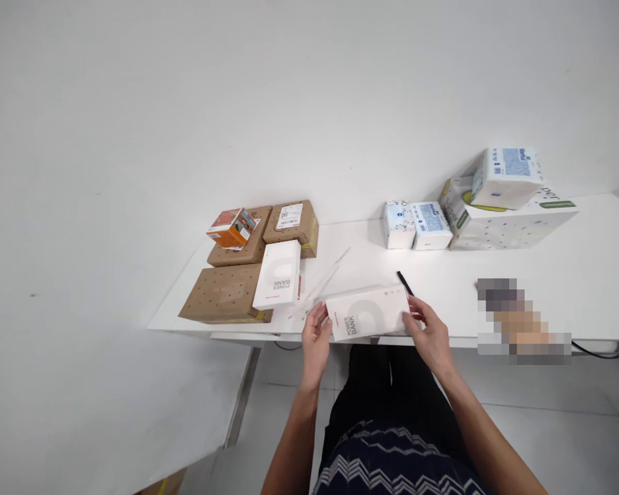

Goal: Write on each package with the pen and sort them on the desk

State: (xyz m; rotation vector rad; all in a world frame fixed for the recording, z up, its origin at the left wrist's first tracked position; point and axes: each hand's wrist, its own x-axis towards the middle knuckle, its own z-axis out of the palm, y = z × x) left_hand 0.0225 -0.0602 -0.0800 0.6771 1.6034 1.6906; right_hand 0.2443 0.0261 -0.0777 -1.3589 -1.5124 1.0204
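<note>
At the left end of the table point(361, 258), a brown carton point(211, 289) lies by the front left corner, with a second carton point(245, 254) behind it, nearer the back edge; an orange box point(230, 230) sits on that second one, tilted to the view; to their right, a labelled carton point(286, 230) stands close to the back edge; a white POWER BANK box point(278, 271) lies in front of it, printed face up, though what bears it is hidden; thin clear strips point(326, 279) run from there toward the middle.

The left hand point(316, 337) grips the left end of another white box point(368, 313), also marked POWER BANK, at the front edge, its printed face up; whether this box touches the table I cannot tell; a slim black stick point(404, 280) lies just behind it; the right hand point(430, 333) grips its right end, thumb on the face.

Behind, two tissue packs point(432, 227) stand side by side near the back edge; a large printed carton point(505, 230) follows, bearing a third pack point(513, 175); before it, at the front edge, is a pixelated patch point(520, 320), with a black cable point(606, 355) to its right.
</note>
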